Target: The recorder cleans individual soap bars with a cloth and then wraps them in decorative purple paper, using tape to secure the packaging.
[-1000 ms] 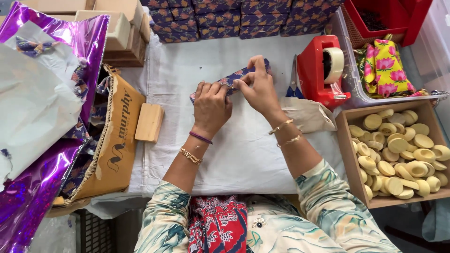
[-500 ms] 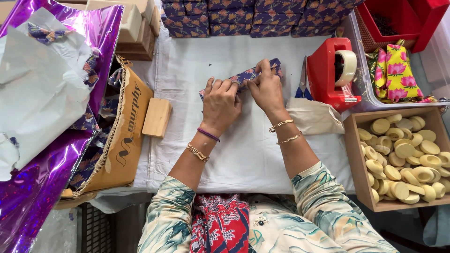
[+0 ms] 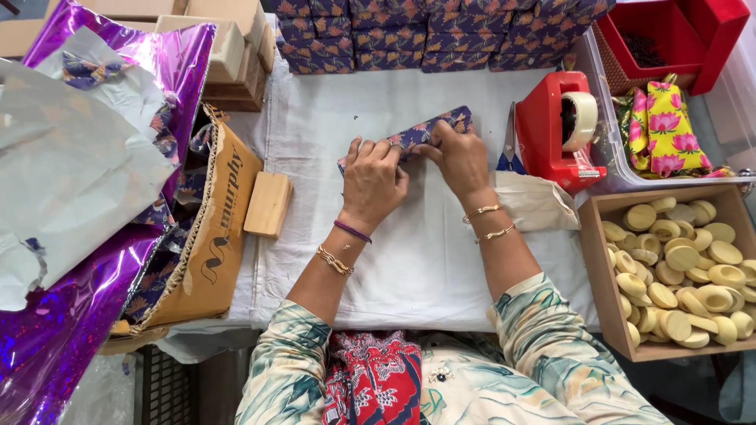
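Far left of frame: crumpled purple foil sheet point(image 3: 47, 346) with grey paper over it, spilling across an open cardboard box point(image 3: 209, 236). Just right of the box, a small wooden block point(image 3: 268, 205) lies flat on the white cloth point(image 3: 417, 267), apart from the hands.

Upper centre: left hand point(image 3: 372, 179) is palm down, fingers curled over the near end of a purple floral-wrapped packet point(image 3: 429, 130), pressing it to the cloth, apparently to steady it. Right hand point(image 3: 459, 157) pinches the packet's paper edge beside it.

Right of the hands: red tape dispenser point(image 3: 559, 130), within reach. Lower right: wooden tray point(image 3: 594, 275) of pale round discs point(image 3: 685, 275).
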